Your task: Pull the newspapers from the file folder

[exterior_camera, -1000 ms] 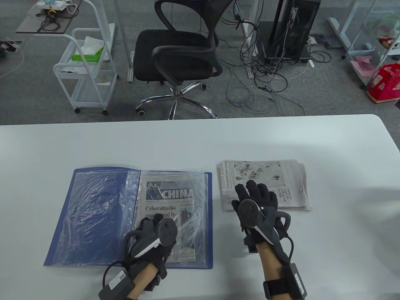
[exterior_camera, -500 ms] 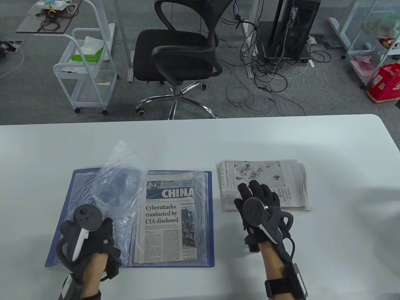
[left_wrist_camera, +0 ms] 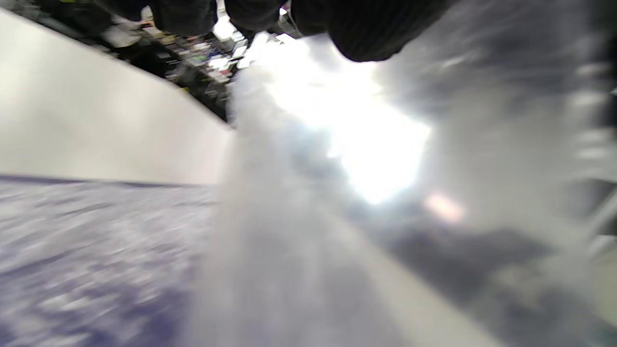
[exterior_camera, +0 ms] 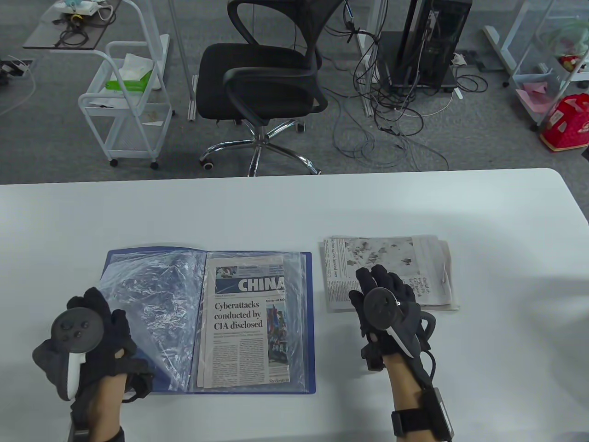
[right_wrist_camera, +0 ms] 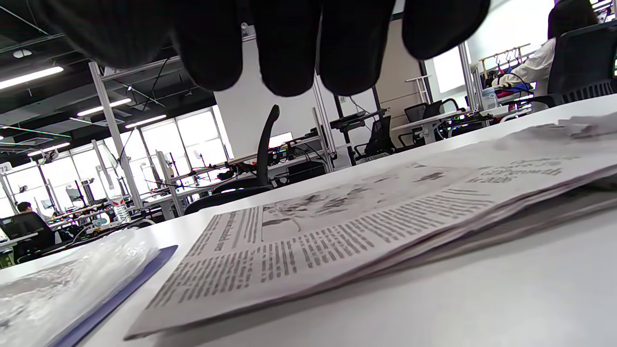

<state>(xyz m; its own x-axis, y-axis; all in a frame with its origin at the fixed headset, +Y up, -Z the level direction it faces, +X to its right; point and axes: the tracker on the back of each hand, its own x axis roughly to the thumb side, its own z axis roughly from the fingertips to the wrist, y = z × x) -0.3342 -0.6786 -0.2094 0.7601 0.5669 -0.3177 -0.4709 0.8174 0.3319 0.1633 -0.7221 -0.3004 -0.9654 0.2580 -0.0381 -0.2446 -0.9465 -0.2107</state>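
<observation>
Right wrist view alone shows right hand point(right_wrist_camera: 289, 43) hovering above newspapers point(right_wrist_camera: 361, 217), grip wide.

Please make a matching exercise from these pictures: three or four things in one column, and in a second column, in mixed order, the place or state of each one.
Things:
1. CHINA newspaper
2. folded newspaper stack
3. left hand
4. office chair

Places:
A. on the floor behind the table
B. under the right hand
C. on the right page of the blue file folder
D. at the folder's left side, beside the turned plastic sleeve

Pairs: 1-C, 2-B, 3-D, 4-A
</observation>
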